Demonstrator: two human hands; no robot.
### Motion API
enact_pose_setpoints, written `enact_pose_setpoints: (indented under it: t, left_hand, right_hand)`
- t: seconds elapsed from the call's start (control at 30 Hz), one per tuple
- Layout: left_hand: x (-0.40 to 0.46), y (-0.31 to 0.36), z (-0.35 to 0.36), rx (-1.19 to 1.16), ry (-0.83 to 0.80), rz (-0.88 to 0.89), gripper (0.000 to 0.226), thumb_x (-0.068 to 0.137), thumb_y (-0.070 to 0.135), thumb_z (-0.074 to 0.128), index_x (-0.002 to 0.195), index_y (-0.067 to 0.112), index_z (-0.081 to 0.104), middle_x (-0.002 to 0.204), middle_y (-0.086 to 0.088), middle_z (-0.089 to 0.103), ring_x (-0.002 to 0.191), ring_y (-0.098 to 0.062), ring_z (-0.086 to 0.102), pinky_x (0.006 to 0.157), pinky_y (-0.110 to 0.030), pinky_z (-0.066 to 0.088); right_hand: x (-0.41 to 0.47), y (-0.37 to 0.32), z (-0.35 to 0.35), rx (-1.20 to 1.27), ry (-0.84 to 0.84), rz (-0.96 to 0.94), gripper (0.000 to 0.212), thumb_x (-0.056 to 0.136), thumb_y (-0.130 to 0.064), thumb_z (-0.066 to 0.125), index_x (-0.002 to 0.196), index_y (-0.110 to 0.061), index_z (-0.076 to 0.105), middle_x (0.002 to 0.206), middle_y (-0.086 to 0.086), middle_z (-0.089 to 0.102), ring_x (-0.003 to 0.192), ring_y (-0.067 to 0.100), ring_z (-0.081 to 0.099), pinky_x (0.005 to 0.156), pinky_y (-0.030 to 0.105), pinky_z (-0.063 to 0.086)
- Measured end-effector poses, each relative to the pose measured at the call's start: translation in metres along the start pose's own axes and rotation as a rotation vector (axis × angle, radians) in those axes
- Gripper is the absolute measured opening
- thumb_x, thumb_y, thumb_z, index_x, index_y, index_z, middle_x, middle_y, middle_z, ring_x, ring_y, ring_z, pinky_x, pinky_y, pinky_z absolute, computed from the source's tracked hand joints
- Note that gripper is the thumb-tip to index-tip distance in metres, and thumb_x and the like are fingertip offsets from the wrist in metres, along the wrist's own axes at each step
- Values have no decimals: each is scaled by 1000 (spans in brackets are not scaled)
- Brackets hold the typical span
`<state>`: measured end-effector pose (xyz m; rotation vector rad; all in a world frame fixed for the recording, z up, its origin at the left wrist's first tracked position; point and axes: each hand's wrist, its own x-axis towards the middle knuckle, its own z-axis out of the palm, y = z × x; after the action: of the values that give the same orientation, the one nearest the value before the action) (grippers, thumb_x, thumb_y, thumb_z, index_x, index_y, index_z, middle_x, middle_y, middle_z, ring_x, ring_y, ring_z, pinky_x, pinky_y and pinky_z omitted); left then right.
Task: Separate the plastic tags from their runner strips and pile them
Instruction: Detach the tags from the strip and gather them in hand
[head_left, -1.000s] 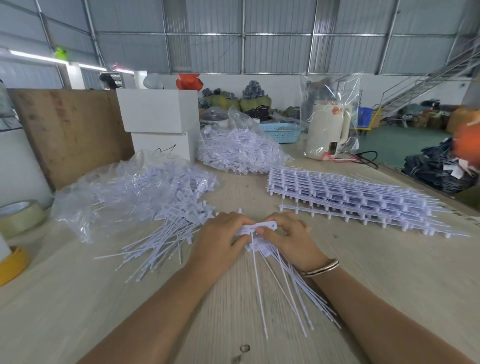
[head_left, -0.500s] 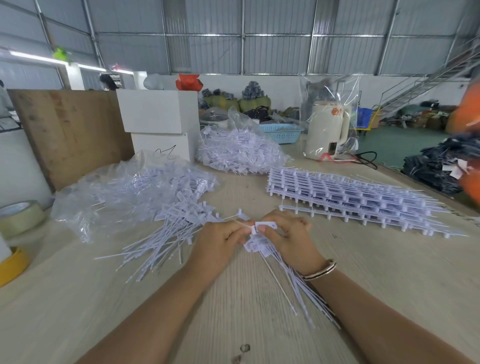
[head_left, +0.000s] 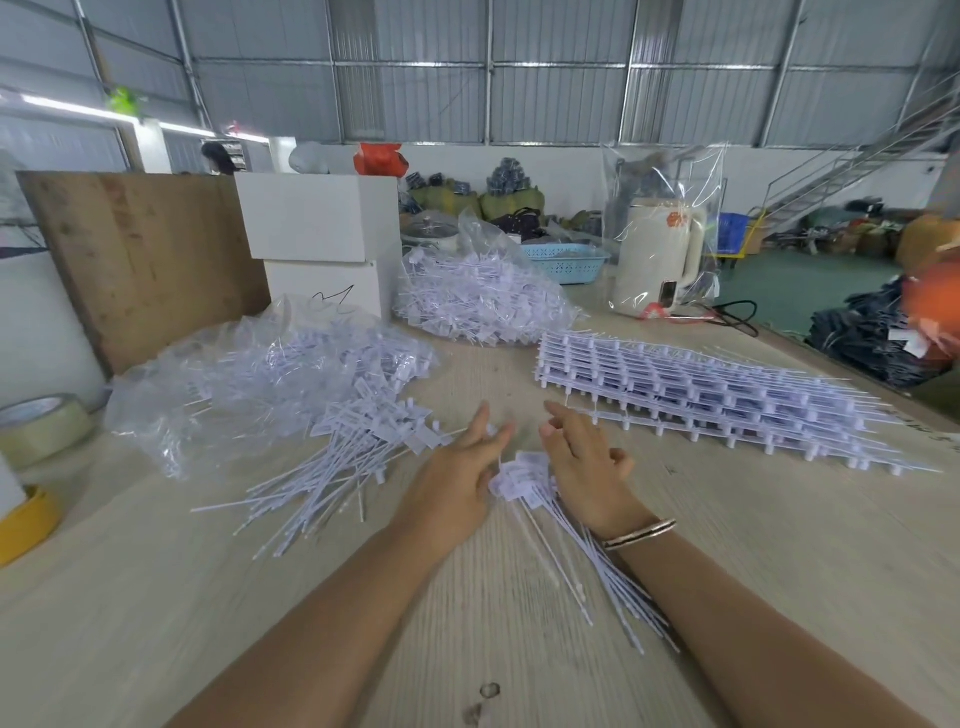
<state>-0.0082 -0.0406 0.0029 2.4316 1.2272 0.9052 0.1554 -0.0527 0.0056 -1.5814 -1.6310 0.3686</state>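
Both hands, left hand and right hand, fingers spread, holding nothing, flank freed tags, likely to gather them.

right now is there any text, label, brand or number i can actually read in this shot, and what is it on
None can be read.
Detached tags between the hands: printed faces, too small and blurred.
White box: a black scribble, not legible as a word.
Kettle: a red mark, too blurred to tell.
Table, far right edge: faint marks, too blurred.
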Motion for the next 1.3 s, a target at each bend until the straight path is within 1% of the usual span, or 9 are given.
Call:
enact_pose_setpoints:
  t: [0.07, 0.13, 0.2, 0.3, 0.47, 0.6, 0.87, 1.03, 1.3]
  left_hand:
    - [-2, 3, -3, 21, -12, -28, 66, 91, -1, 46, 146, 29, 28, 157, 7, 7, 134, -7, 33, 104, -24, 35]
    - [-4, 5, -10, 87, 117, -136, 55, 92, 9, 45, 142, 30, 38, 148, 1, 39, 121, -13, 50, 94, -36, 47]
    - [-6, 6, -19, 206, 211, -227, 25, 94, 25, 40, 112, 26, 58, 101, 1, 66, 88, -17, 62, 68, -34, 50]
    - [-11, 12, -18, 306, 9, -383, 51, 93, 57, 22, 67, 21, 48, 63, 3, 54, 64, -15, 55, 58, -27, 40]
    - [-7, 23, 2, 396, -110, -420, 59, 81, 75, 32, 88, 21, 56, 95, 0, 60, 91, -19, 56, 76, -32, 45]
    - [-7, 24, 4, 377, -126, -382, 39, 83, 54, 50, 100, 20, 54, 108, 2, 54, 108, -21, 46, 90, -38, 41]
    - [-12, 23, -7, 222, -136, -377, 24, 93, 40, 40, 94, 18, 49, 102, -4, 56, 97, -24, 55, 82, -35, 46]
    - [-10, 28, -5, 38, -173, -464, 59, 92, 55, 36, 130, 11, 43, 124, -11, 57, 112, -28, 53, 96, -42, 43]
    - [-14, 32, -7, 120, -198, -442, 74, 84, 54, 54, 140, 11, 30, 137, -8, 43, 128, -26, 38, 102, -41, 37]
  right_hand:
    - [1, 2, -5, 51, -12, 3, 40, 99, -37, 32, 139, -30, 35, 122, -9, 42, 119, 7, 33, 104, 35, 18]
    - [2, 2, -14, 65, 115, 3, 32, 99, -33, 35, 128, -30, 45, 116, -10, 46, 112, 7, 38, 98, 33, 21]
    - [5, 1, -28, 56, 206, 50, 16, 98, -28, 38, 93, -26, 54, 95, -6, 54, 95, 14, 48, 81, 31, 33]
    - [5, 1, -52, -343, -15, 101, 30, 95, -28, 39, 71, -13, 50, 79, 8, 59, 77, 26, 56, 63, 30, 39]
    - [-9, -5, -57, -489, -450, 204, 44, 91, -49, 39, 58, -21, 51, 61, -3, 54, 58, 12, 52, 73, 29, 48]
    - [-13, -12, -38, -453, -400, 127, 41, 90, -38, 46, 54, -19, 43, 54, -2, 44, 51, 13, 43, 53, 26, 35]
    - [-22, -27, -20, -279, -350, 8, 34, 92, -21, 43, 61, -9, 52, 67, 7, 54, 62, 17, 49, 65, 30, 40]
    - [-24, -41, -28, 228, -550, 276, 30, 92, -3, 41, 67, -7, 57, 56, 3, 59, 46, 11, 54, 48, 18, 44]
    - [-27, -44, -26, 840, -487, 583, 24, 91, 7, 43, 107, 1, 60, 107, 18, 64, 91, 25, 63, 75, 29, 55]
